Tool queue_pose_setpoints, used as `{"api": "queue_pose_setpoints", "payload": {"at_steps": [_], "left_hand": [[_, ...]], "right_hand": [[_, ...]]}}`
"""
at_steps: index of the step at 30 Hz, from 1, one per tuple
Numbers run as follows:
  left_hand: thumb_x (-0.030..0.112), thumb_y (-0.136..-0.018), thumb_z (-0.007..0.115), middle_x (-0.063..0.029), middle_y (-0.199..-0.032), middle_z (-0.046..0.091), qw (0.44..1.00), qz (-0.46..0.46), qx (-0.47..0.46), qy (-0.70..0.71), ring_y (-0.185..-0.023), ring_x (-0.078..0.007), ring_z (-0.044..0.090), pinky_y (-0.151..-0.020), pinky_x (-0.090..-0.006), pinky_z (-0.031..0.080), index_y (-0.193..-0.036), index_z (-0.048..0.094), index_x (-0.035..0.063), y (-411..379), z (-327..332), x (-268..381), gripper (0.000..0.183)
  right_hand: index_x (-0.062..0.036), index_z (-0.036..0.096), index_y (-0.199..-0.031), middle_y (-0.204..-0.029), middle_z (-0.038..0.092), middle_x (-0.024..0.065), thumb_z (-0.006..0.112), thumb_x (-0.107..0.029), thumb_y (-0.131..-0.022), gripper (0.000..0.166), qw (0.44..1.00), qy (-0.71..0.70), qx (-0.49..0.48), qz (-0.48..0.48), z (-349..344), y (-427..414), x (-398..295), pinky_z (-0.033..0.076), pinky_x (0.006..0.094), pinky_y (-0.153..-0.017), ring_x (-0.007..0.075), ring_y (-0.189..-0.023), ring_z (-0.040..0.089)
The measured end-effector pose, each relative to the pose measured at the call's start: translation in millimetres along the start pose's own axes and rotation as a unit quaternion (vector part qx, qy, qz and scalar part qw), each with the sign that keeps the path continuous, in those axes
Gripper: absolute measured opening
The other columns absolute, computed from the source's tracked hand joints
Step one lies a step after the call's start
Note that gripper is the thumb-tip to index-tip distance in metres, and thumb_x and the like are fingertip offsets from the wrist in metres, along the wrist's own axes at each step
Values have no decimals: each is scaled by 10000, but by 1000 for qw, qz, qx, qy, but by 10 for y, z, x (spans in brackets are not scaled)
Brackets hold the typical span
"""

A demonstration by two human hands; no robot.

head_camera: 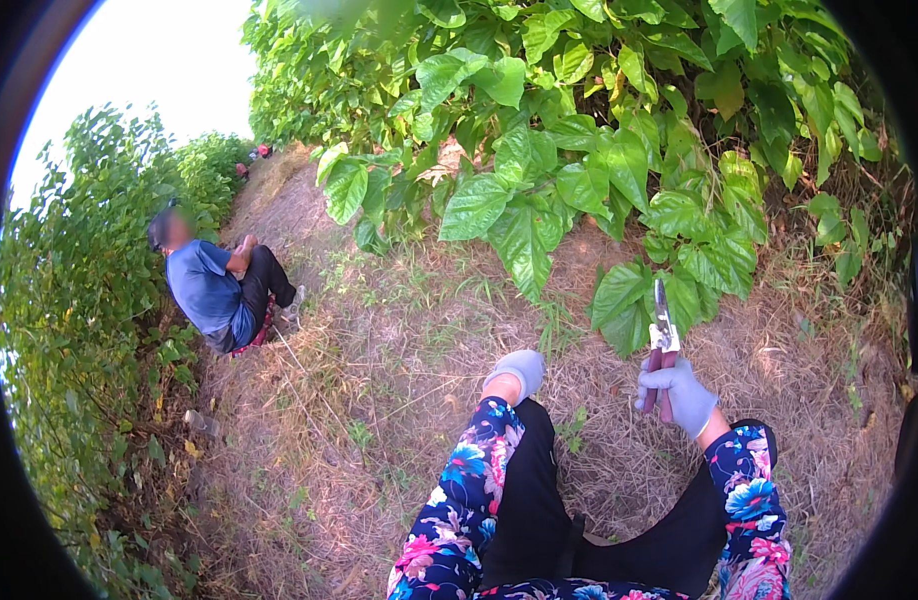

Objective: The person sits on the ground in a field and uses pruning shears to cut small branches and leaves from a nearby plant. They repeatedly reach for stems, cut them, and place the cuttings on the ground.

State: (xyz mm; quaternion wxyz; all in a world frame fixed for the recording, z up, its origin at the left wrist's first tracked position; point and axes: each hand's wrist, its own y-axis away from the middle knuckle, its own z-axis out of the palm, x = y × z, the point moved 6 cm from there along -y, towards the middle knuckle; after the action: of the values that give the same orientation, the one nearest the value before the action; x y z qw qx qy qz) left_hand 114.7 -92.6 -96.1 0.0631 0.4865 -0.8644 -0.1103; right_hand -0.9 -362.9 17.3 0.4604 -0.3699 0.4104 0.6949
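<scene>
My right hand (682, 396), in a pale grey glove, is closed around the dark red handles of a pair of pruning shears (663, 341). Their metal blades point away from me, against the lowest broad green leaves (627, 300) of a bush. My left hand (520, 371), gloved alike, rests by my left knee. Its fingers are curled or turned from view, and whether it holds anything cannot be made out. Floral sleeves cover both my forearms, above my dark trousers (530, 480).
A leafy bush (534, 142) overhangs the dry, grassy ground (399, 375) in front. At the left, a person in a blue shirt (203, 281) sits low beside another row of bushes (76, 300). A pale container (201, 422) lies near that row.
</scene>
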Motion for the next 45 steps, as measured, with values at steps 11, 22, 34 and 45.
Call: {"api": "queue_pose_setpoints", "payload": {"at_steps": [11, 22, 34, 45], "left_hand": [[142, -827, 482, -159, -985, 647, 998, -41, 1, 43, -916, -328, 618, -793, -386, 492, -957, 653, 62, 48, -139, 61, 229], [142, -813, 494, -140, -970, 650, 999, -36, -11, 31, -904, -326, 616, -784, -383, 492, -951, 657, 69, 69, -203, 110, 226], [159, -804, 517, -161, -968, 651, 997, -50, -2, 65, -910, -332, 623, -772, -392, 498, -939, 670, 58, 48, -230, 153, 228], [145, -817, 501, -141, -991, 647, 995, -68, -17, 65, -923, -327, 611, -810, -382, 484, -985, 646, 74, 63, -243, 158, 233]], "right_hand": [[-2, 489, -886, -713, 561, 86, 611, -79, -750, 198, 1000, 16, 7, 0, 3, 34, -16, 491, 336, -526, 235, -578, 607], [-30, 481, -886, -704, 556, 71, 626, -28, -742, 204, 1000, 15, 11, 20, -17, 21, 13, 501, 315, -516, 181, -553, 581], [-27, 490, -851, -680, 549, 59, 646, -31, -739, 192, 999, 24, 9, 31, -48, 26, 46, 504, 315, -522, 176, -557, 578], [-28, 499, -833, -681, 545, 49, 666, -39, -726, 199, 999, 42, 7, 28, -49, 19, 70, 510, 323, -537, 169, -570, 575]]}}
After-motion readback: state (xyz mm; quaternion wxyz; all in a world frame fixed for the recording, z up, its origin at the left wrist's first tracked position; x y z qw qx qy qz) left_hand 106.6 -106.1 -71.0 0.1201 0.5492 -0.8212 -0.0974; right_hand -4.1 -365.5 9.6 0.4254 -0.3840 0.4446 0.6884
